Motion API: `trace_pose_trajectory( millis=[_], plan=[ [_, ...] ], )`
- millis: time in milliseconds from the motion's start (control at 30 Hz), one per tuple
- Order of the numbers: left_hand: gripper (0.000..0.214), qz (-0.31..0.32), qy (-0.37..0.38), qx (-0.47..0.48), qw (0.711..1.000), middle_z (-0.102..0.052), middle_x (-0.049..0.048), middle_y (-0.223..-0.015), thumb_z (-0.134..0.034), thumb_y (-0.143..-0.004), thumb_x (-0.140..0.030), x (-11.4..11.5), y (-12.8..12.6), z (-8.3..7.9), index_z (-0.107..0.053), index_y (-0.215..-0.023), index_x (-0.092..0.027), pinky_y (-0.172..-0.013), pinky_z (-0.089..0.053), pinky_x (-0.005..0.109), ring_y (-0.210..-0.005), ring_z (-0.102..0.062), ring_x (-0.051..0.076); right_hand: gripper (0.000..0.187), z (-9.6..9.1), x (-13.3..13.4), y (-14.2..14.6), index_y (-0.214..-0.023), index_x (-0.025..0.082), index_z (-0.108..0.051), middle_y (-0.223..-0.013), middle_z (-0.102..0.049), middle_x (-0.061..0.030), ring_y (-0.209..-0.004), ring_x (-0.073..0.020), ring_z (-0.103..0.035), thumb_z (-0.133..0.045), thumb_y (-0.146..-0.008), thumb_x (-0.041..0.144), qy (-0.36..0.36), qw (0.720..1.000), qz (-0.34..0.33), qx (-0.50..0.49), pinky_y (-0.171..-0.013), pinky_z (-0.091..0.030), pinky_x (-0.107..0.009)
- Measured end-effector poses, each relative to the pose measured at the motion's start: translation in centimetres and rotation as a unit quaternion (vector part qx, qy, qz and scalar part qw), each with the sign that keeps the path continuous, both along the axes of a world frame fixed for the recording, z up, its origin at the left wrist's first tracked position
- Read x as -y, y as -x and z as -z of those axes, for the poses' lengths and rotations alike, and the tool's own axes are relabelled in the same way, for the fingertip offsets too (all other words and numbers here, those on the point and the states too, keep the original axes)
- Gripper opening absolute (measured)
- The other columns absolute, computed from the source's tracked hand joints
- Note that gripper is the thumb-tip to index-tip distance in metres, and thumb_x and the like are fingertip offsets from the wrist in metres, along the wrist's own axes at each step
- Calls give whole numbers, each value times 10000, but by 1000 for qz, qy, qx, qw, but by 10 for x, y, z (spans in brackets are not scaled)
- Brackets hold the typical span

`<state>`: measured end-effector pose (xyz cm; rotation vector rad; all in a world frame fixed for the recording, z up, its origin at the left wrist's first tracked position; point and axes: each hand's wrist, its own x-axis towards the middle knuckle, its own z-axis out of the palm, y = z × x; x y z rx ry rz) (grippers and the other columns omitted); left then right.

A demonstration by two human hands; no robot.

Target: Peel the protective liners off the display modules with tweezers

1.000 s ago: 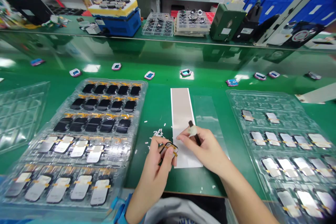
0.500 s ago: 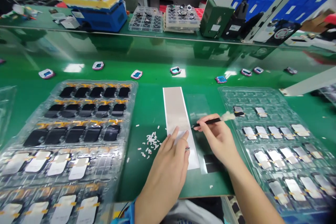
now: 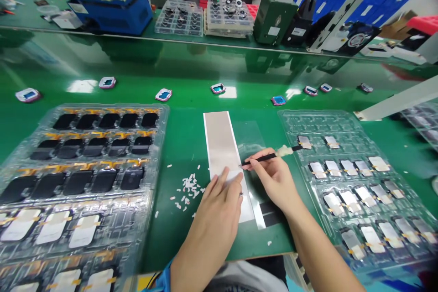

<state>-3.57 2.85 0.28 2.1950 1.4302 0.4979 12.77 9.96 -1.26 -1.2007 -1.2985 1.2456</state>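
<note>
A long beige strip sheet with white edges (image 3: pixel 221 139) lies on the green mat (image 3: pixel 185 141). My left hand (image 3: pixel 221 207) rests flat across its lower half, fingers extended and pressing on it. In my right hand (image 3: pixel 273 173) is a slim black pointed tool (image 3: pixel 260 158) with a pale wrapping near its rear end, pinched between thumb and fingers. Its tip meets the sheet's right edge, just beyond my left fingertips. Beneath my right hand lies a clear film (image 3: pixel 249 134), and a dark piece (image 3: pixel 273 214) shows near the wrist. Small white scraps (image 3: pixel 190 185) are scattered left of the sheet.
A clear tray of black screens and white-backed panels (image 3: pixel 159 132) stands at left. Another clear tray (image 3: pixel 290 121) holds silvery panels at right. Several small pink-rimmed frames (image 3: pixel 163 95) lie along the back. Behind them, a raised shelf (image 3: pixel 191 40) bears a blue box (image 3: pixel 116 11).
The view has shifted slightly, so most things sit further left. The tool's tip now reaches the sheet's right edge by my left fingertips. My left hand stays pressed on the sheet.
</note>
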Motion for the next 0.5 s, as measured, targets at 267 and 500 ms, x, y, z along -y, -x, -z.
trace_pose_trajectory(
  millis=[267, 500],
  plan=[
    [294, -13, 2, -2, 1000, -625, 158, -1419, -360, -1008, -80, 1, -1, -2, -482, -1264, -153, -1109, -473, 590, -1458, -404, 331, 336, 3, 1, 4, -848, 199, -639, -865, -690, -25, -726, -166, -755, -781, -813, 503, -2, 999, 31, -20, -734, -617, -293],
    [217, -22, -4, 14, 1000, -642, 159, -1396, -368, -1025, -115, -1, 0, -3, -494, -1189, -178, -1114, -465, 588, -1447, -430, 321, 352, -3, 0, 0, -888, 200, -604, -840, -737, -41, -731, -197, -772, -790, -805, 487, -1, 998, 49, -32, -729, -630, -332]
  ],
)
